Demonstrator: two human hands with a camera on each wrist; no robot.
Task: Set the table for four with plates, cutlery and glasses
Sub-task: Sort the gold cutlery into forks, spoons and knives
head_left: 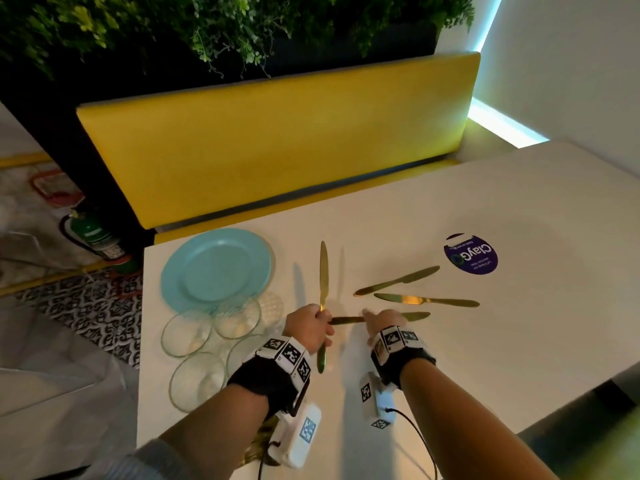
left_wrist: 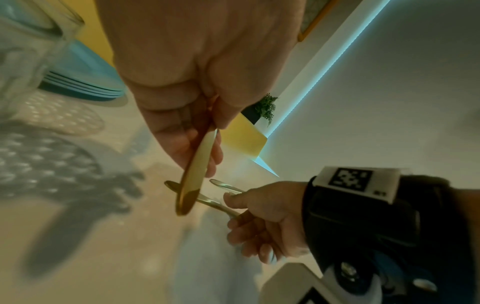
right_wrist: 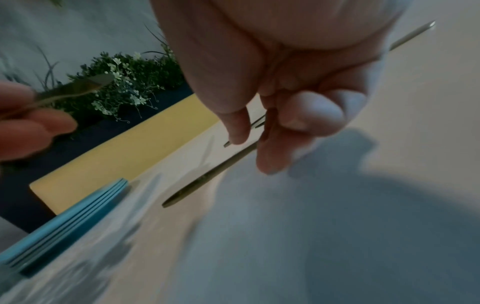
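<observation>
Gold knives are the cutlery here. My left hand (head_left: 311, 328) (left_wrist: 205, 148) grips one knife (head_left: 323, 271) (left_wrist: 192, 174) by the handle, blade pointing away over the white table (head_left: 485, 341). My right hand (head_left: 379, 321) (right_wrist: 270, 139) pinches a second knife (head_left: 346, 320) (right_wrist: 207, 176) that lies crosswise on the table, just right of my left hand. Two more knives (head_left: 398, 280) (head_left: 427, 300) lie beyond it. A stack of teal plates (head_left: 216, 268) (right_wrist: 64, 216) sits at the table's far left corner, with several clear glasses (head_left: 187, 332) in front of it.
A yellow bench back (head_left: 277, 147) runs along the table's far side under hanging greenery. A round purple sticker (head_left: 471, 253) lies on the table to the right. The table's left edge drops to a patterned floor, where a green fire extinguisher (head_left: 93, 237) stands.
</observation>
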